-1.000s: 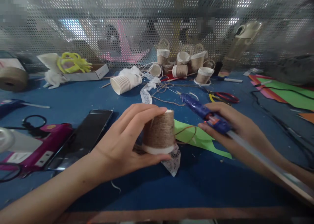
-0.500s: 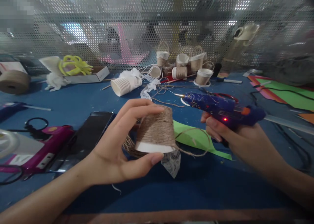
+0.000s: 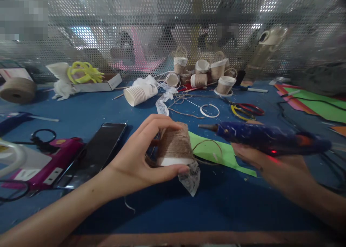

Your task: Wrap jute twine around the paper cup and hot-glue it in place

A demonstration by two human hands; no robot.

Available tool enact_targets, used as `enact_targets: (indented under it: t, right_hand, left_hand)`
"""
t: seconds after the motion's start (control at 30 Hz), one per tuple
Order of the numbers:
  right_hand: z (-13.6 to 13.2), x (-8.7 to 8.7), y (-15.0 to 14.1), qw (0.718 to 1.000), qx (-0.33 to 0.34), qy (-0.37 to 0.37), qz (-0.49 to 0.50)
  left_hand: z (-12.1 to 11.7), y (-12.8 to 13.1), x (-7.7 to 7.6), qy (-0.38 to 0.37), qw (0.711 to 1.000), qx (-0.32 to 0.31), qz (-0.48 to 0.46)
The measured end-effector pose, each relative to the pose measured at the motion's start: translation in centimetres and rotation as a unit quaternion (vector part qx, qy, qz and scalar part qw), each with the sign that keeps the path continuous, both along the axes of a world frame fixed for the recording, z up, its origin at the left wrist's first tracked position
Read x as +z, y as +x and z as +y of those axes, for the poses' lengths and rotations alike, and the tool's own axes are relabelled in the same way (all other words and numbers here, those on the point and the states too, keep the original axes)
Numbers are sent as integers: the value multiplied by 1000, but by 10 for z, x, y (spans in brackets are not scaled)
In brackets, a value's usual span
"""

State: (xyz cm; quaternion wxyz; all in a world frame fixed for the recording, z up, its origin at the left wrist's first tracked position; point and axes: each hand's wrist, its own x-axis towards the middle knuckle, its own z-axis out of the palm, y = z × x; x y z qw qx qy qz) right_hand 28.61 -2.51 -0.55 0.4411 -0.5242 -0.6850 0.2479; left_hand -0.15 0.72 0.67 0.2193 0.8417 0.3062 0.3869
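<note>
My left hand grips an upside-down paper cup wound with jute twine, its fingers on the top and thumb at the bare white rim. A loose tail of twine curves off to the right of the cup. Below the rim hangs or lies a piece of white lace; its link to the cup is hidden. In my right hand is a blue hot glue gun with a red light lit, its nozzle aimed left, apart from the cup. Under the twine tail lies a green paper strip.
Several twine-wrapped mini baskets stand at the back by the perforated metal screen. Stacked paper cups, a white ring and scissors lie nearer. A phone and a magenta power strip occupy the left.
The glue gun has moved right and down, away from the cup, uncovering the scissors and white ring. My left hand still holds the cup, slightly shifted; the twine tail lies closer to the green paper.
</note>
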Motion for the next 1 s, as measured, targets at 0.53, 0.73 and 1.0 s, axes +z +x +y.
enact_targets:
  t: [0.53,0.73,1.0]
  right_hand:
    - [2,9,7,983,168,68,-44]
    - [1,6,7,982,160,77,-58]
    - [-3,15,1,977,125,121,-125]
  left_hand:
    - [-1,-7,-1,60,997,-10,-53]
    - [-2,-9,0,88,994,-24,-53]
    - [-1,-8,0,157,987,1,-17]
